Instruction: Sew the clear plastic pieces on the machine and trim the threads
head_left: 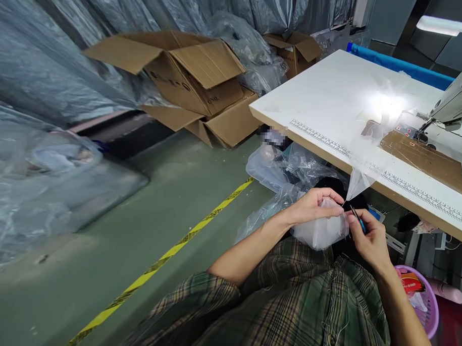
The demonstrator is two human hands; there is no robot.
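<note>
Over my lap, my left hand [321,204] pinches a bunched piece of sheer white fabric [322,229], its fingers closed near the top edge. Close by on the right, my right hand [368,236] grips small dark thread snips [358,219] with a bit of blue on them; its fingertips also meet the fabric's edge. A sheer white strip [358,183] hangs off the table edge just above both hands, narrowing to a point near my left fingertips. At the right, the sewing machine [455,97] stands on the white table [313,90], with more sheer fabric under its bright lamp.
A printed ruler [330,141] runs along the table's front edge. Open cardboard boxes [196,81] and plastic sheeting lie beyond the floor's yellow tape [175,249]. Below the table are a clear plastic bag [267,209] and, at right, a pink basket [432,314].
</note>
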